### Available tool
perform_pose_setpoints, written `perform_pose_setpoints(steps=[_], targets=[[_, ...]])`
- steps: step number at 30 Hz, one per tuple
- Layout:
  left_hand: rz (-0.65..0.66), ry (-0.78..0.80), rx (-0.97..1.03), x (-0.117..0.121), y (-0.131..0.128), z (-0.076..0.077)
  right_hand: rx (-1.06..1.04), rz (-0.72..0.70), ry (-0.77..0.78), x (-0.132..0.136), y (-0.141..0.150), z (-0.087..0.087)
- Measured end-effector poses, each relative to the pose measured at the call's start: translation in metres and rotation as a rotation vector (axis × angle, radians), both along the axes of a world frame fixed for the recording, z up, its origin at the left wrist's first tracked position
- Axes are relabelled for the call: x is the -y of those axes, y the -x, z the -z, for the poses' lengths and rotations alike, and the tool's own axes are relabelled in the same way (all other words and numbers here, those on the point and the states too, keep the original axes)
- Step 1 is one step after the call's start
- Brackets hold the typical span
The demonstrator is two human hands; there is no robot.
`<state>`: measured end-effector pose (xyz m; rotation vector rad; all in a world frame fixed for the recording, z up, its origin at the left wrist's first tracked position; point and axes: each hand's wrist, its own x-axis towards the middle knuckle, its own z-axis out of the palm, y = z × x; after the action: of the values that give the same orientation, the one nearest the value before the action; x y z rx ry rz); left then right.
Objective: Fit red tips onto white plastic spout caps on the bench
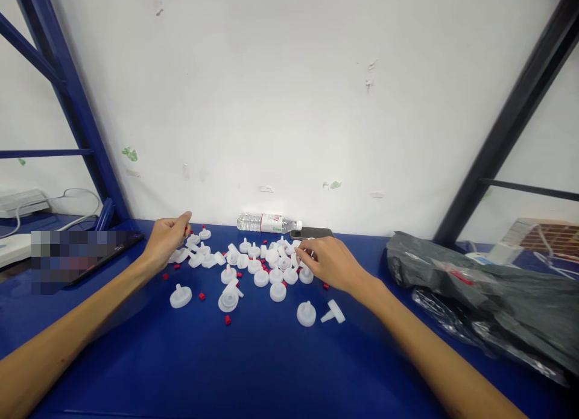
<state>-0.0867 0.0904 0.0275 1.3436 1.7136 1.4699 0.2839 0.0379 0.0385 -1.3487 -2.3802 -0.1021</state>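
White plastic caps with narrow spouts (261, 278) lie in a loose heap on the blue table (271, 365), some upright, some tipped over. Small red caps (227, 319) are scattered among them. At the heap's left end, my left hand (166, 241) is closed in a pinch, thumb up; whatever is in its fingers is hidden. A white cap with a red tip (204, 233) stands just right of it. My right hand (332, 261) reaches over the heap's right end with fingers bent together at the white pieces. The hand covers whatever its fingertips grip.
A clear bottle (269, 223) lies by the wall beside a dark phone (312, 233). To the right rests a grey plastic bag (484, 292). On the left is a dark flat device (106, 256), partly pixelated. Blue frame posts (76, 99) rise at the side.
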Motion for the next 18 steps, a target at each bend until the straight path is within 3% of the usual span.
perform_pose_setpoints(steps=[10,18], targets=[[0.079,0.022,0.133,-0.0005,0.003,-0.002,-0.002,-0.009,-0.008,-0.0005,0.0002,0.0009],[0.108,0.024,0.092,0.0005,-0.0004,0.0,0.012,-0.002,-0.005,-0.0004,0.0004,0.0004]])
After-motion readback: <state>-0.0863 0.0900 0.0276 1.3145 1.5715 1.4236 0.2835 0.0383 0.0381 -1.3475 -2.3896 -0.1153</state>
